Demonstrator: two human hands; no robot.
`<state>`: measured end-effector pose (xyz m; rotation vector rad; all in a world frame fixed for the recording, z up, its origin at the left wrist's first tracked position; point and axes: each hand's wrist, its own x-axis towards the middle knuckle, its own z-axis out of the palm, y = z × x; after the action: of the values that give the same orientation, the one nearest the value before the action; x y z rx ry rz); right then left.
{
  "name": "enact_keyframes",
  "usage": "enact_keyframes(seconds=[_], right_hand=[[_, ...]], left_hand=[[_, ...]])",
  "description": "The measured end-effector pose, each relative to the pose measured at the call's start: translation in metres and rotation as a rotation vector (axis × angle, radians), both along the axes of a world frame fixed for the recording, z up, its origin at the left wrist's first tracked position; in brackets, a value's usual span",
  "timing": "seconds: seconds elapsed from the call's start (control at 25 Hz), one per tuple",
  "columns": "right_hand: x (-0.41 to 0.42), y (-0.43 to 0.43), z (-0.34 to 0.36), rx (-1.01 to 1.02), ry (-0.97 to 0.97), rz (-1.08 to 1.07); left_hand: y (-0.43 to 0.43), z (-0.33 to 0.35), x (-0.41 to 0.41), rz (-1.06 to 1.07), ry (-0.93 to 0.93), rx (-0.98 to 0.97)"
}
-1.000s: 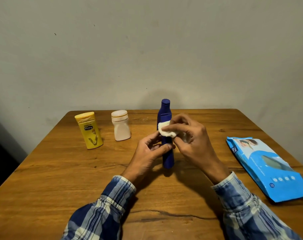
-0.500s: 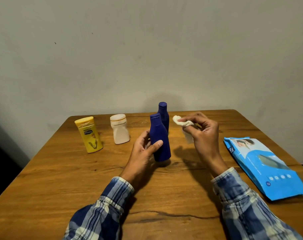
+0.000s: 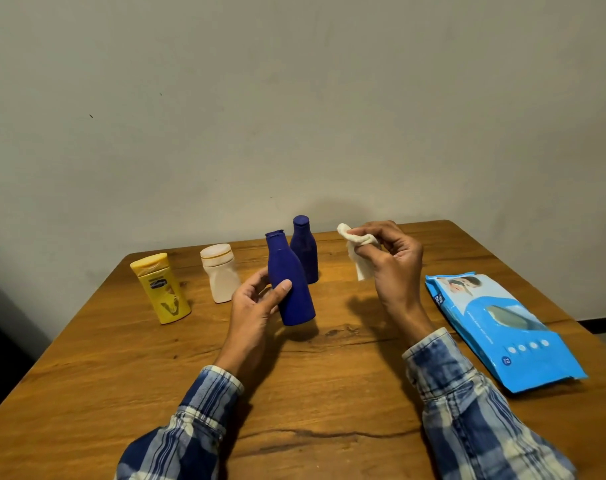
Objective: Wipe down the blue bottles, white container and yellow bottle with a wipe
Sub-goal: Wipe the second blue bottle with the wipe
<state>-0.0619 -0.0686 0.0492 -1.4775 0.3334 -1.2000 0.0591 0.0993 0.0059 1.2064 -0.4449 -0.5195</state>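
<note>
Left hand: our left hand (image 3: 256,306) grips the near blue bottle (image 3: 289,282), thumb across its front and fingers behind, tilting it a little and holding it just off the bench (image 3: 87,358), which we judge frees its sides for wiping.
Right hand: our right hand (image 3: 391,261) is closed on the wipe (image 3: 358,251), pinched between thumb and fingertips, one loose end hanging down; it is raised to the right of the bottles and touches neither.
Far blue bottle: the far blue bottle (image 3: 305,251) stands upright just behind the held one, cap on.
White container: the white container (image 3: 220,273) stands upright to the left of the blue bottles, near them but apart.
Yellow bottle: the yellow bottle (image 3: 163,289) stands further left, cap up, leaning slightly.
Wipes pack: the blue wipes pack (image 3: 502,327) lies flat on the right, within easy reach for a fresh wipe.
Step in hand: we judge we are bunching the wipe into a pad before rubbing the held bottle.
</note>
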Motion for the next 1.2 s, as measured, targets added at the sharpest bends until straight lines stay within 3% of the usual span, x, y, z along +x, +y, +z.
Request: enact_keyframes(seconds=[0.16,0.36,0.52,0.88,1.2], right_hand=[[0.001,-0.001,0.001,0.033,-0.026,-0.004],[-0.001,-0.004,0.002,0.066,-0.046,-0.015],[-0.002,-0.009,0.003,0.104,-0.075,-0.064],[-0.004,-0.019,0.003,0.245,-0.168,-0.191],[-0.003,-0.018,0.003,0.230,-0.173,-0.192]], left_hand=[[0.003,-0.003,0.005,0.038,-0.020,0.027],[-0.025,0.009,0.004,-0.008,-0.301,0.166],[-0.059,0.016,0.009,-0.054,-0.420,0.239],[-0.137,0.003,0.011,-0.094,-0.543,0.355],[-0.155,-0.012,0.021,-0.086,-0.491,0.383]])
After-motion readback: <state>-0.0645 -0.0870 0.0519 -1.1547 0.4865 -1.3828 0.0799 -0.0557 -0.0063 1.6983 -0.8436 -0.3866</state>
